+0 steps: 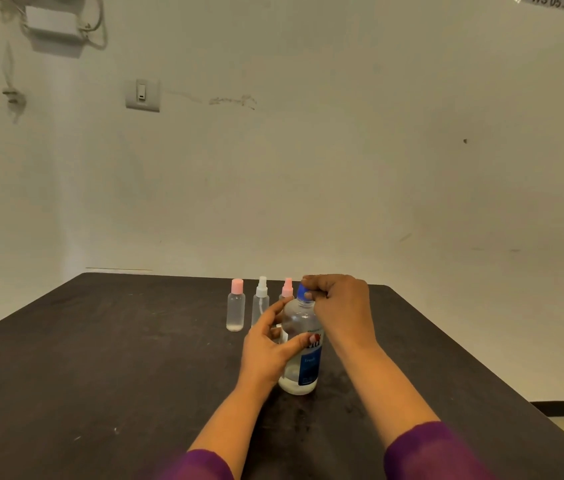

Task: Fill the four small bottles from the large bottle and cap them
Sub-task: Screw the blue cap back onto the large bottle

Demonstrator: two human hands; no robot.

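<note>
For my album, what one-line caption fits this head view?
Left hand steadies the large bottle while right hand grips its blue cap.

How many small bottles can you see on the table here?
3, in a row behind the large bottle: pink-capped bottle at left, white sprayer in the middle, pink sprayer partly hidden. A fourth may sit behind the right hand.

Single head view, forward and down.
We look from head height across the dark table (100, 358) to the wall (308, 168), close over both forearms; no second view.
</note>
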